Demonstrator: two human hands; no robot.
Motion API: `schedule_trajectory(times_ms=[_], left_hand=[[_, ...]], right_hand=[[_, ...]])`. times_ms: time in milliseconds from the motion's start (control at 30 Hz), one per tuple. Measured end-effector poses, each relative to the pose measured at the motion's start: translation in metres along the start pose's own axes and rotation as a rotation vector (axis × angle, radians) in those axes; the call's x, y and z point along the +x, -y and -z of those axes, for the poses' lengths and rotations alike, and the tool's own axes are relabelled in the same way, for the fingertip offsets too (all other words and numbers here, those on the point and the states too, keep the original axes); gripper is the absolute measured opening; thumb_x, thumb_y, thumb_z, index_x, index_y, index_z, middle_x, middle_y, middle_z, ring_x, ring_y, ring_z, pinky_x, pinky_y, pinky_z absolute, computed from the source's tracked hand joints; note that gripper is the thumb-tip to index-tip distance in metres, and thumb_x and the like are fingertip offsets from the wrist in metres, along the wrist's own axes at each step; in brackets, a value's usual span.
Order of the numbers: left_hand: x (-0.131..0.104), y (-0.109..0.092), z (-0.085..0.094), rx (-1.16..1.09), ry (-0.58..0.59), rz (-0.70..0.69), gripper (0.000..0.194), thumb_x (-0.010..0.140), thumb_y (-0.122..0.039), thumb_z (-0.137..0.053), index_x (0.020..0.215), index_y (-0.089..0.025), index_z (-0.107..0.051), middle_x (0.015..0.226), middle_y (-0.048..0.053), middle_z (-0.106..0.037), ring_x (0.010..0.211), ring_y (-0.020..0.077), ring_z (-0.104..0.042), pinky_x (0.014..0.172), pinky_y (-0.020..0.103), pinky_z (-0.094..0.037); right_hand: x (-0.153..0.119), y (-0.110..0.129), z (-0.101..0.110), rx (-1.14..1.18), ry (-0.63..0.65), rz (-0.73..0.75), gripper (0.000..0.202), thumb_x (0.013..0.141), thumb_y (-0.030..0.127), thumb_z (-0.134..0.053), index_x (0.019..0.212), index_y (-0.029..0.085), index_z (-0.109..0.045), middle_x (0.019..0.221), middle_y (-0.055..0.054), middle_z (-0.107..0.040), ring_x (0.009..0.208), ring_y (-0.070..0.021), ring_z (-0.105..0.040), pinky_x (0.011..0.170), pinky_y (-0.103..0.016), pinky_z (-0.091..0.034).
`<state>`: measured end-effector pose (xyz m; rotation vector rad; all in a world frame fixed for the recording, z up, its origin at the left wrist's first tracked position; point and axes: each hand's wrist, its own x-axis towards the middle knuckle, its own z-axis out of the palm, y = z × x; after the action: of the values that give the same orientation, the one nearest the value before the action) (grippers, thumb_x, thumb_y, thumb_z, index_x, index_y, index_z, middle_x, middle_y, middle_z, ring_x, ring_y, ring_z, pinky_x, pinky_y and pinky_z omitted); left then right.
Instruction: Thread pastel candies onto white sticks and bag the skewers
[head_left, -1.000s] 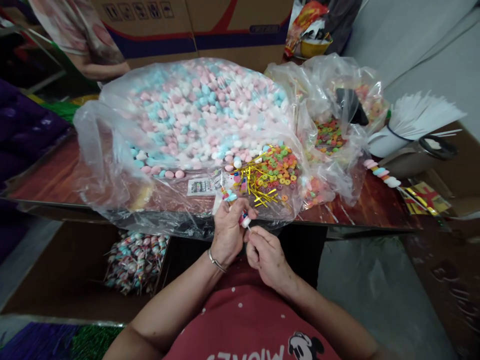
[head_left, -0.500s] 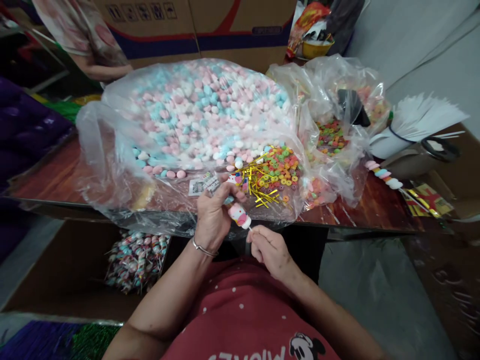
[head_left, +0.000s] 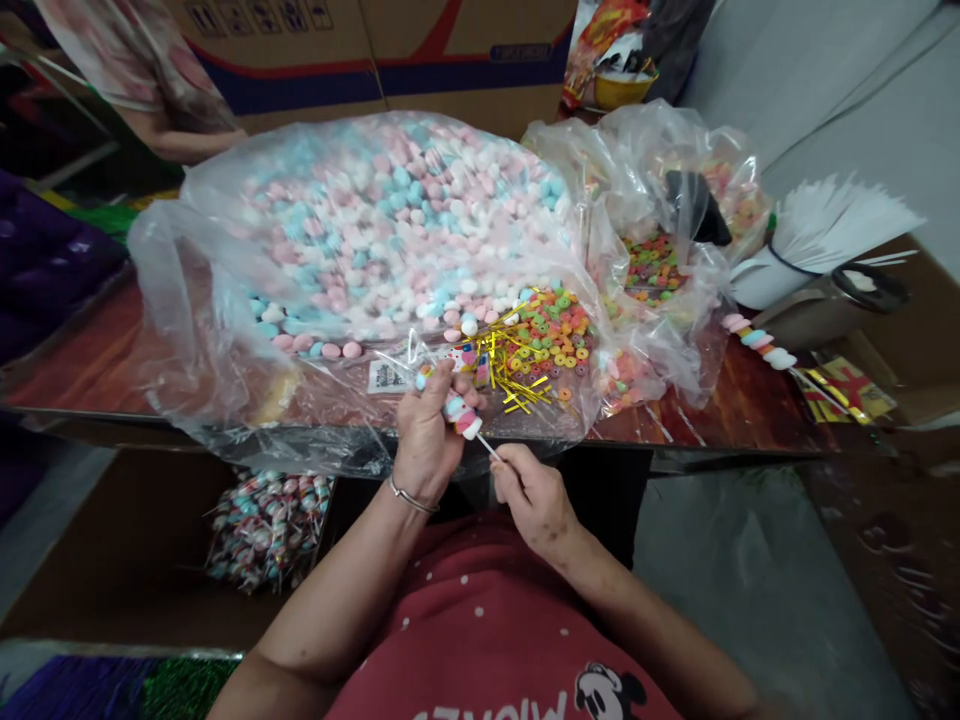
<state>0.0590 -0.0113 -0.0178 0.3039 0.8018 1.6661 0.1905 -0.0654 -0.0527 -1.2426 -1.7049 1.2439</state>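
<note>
A marshmallow skewer (head_left: 463, 418), with pink, blue and white pieces on a white stick, is between my hands. My left hand (head_left: 424, 432) is closed around its upper part, where a clear wrapper fans out past the thumb. Lower down, my right hand (head_left: 534, 500) pinches the bare stick. Just beyond the left fingers lie printed packets (head_left: 386, 375), gold twist ties (head_left: 517, 385) and ring-shaped gummies (head_left: 555, 335). Behind them a large clear bag (head_left: 161, 260) spreads over the table, full of pastel marshmallows (head_left: 409, 190).
Another marshmallow skewer (head_left: 757, 342) rests at the right, by a container of white sticks (head_left: 847, 225) and a dark jug (head_left: 817, 305). Below left, a cardboard box (head_left: 112, 540) holds many wrapped skewers (head_left: 270, 525). Another person's arm (head_left: 187, 145) is at the back left.
The skewer has turned in my hands, and more bare stick shows above my right fingers. The wrapper's clear end now stands out above my left hand. The view has shifted slightly.
</note>
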Motion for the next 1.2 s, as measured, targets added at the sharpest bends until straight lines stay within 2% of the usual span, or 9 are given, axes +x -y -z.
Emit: schedule_trajectory(times_ms=[100, 300, 433, 600, 733, 867, 1000, 1100, 1200], left_hand=[[0.003, -0.007, -0.003, -0.001, -0.021, -0.015, 0.032, 0.062, -0.031, -0.085, 0.073, -0.013, -0.060, 0.058, -0.004, -0.056, 0.046, 0.0068, -0.052, 0.049, 0.021, -0.047], [0.001, -0.008, 0.001, -0.055, 0.046, -0.023, 0.043, 0.058, -0.037, -0.087, 0.085, -0.014, -0.063, 0.061, -0.004, -0.056, 0.047, 0.0075, -0.052, 0.046, 0.020, -0.046], [0.003, -0.008, 0.002, -0.065, -0.051, -0.006, 0.033, 0.068, -0.033, -0.082, 0.079, -0.014, -0.058, 0.056, -0.005, -0.052, 0.042, 0.0054, -0.046, 0.041, 0.017, -0.041], [0.007, -0.011, 0.001, -0.073, -0.146, 0.048, 0.026, 0.084, -0.037, -0.068, 0.081, -0.015, -0.054, 0.058, -0.004, -0.051, 0.041, 0.0047, -0.044, 0.039, 0.016, -0.038], [0.010, -0.015, 0.004, -0.132, -0.139, 0.123, 0.027, 0.089, -0.039, -0.060, 0.078, -0.015, -0.051, 0.059, -0.005, -0.050, 0.041, 0.0033, -0.042, 0.038, 0.014, -0.036], [0.008, -0.011, 0.004, -0.162, -0.075, 0.110, 0.026, 0.085, -0.037, -0.066, 0.080, -0.015, -0.053, 0.059, -0.005, -0.051, 0.042, 0.0038, -0.044, 0.040, 0.014, -0.037], [0.003, 0.000, 0.003, -0.107, -0.044, 0.068, 0.031, 0.072, -0.031, -0.079, 0.077, -0.015, -0.054, 0.055, -0.006, -0.049, 0.042, 0.0035, -0.044, 0.039, 0.014, -0.035], [-0.004, 0.012, 0.004, -0.027, 0.012, 0.007, 0.036, 0.066, -0.033, -0.084, 0.076, -0.016, -0.054, 0.055, -0.007, -0.049, 0.043, 0.0049, -0.046, 0.043, 0.017, -0.039], [-0.015, 0.025, 0.008, 0.036, 0.045, -0.006, 0.037, 0.065, -0.033, -0.084, 0.082, -0.016, -0.055, 0.055, -0.008, -0.049, 0.046, 0.0065, -0.049, 0.050, 0.021, -0.046]], right_hand=[[-0.002, -0.003, 0.001, 0.003, -0.076, 0.014, 0.020, 0.087, 0.035, -0.047, 0.078, 0.019, -0.055, 0.054, 0.005, -0.043, 0.047, -0.0080, -0.039, 0.049, -0.022, -0.030], [-0.006, 0.002, -0.003, 0.742, 0.081, -0.329, 0.021, 0.084, 0.035, -0.051, 0.072, 0.018, -0.055, 0.038, 0.011, -0.034, 0.033, -0.0044, -0.020, 0.034, -0.018, -0.017], [-0.007, 0.005, -0.002, 0.960, 0.163, -0.388, 0.020, 0.080, 0.034, -0.058, 0.070, 0.017, -0.056, 0.035, 0.012, -0.035, 0.029, -0.0027, -0.018, 0.031, -0.016, -0.017], [-0.007, 0.005, -0.002, 0.944, 0.166, -0.371, 0.019, 0.080, 0.031, -0.058, 0.070, 0.015, -0.059, 0.034, 0.010, -0.040, 0.028, -0.0019, -0.020, 0.029, -0.014, -0.019], [-0.004, 0.006, -0.001, 1.032, 0.246, -0.417, 0.020, 0.080, 0.032, -0.060, 0.069, 0.015, -0.059, 0.033, 0.011, -0.038, 0.026, -0.0021, -0.020, 0.028, -0.014, -0.020], [-0.002, 0.007, 0.001, 1.132, 0.306, -0.471, 0.020, 0.078, 0.034, -0.063, 0.071, 0.016, -0.058, 0.032, 0.012, -0.035, 0.025, -0.0027, -0.018, 0.026, -0.014, -0.021], [0.000, 0.009, -0.003, 1.163, 0.307, -0.458, 0.022, 0.077, 0.038, -0.063, 0.073, 0.018, -0.055, 0.032, 0.014, -0.032, 0.025, -0.0034, -0.016, 0.027, -0.014, -0.021], [-0.001, 0.007, -0.010, 0.985, 0.238, -0.412, 0.021, 0.082, 0.039, -0.054, 0.074, 0.020, -0.051, 0.033, 0.014, -0.032, 0.026, -0.0044, -0.016, 0.028, -0.016, -0.020], [-0.003, 0.001, -0.015, 0.495, 0.086, -0.231, 0.022, 0.090, 0.035, -0.043, 0.075, 0.020, -0.050, 0.038, 0.011, -0.040, 0.031, -0.0059, -0.030, 0.036, -0.018, -0.028]])
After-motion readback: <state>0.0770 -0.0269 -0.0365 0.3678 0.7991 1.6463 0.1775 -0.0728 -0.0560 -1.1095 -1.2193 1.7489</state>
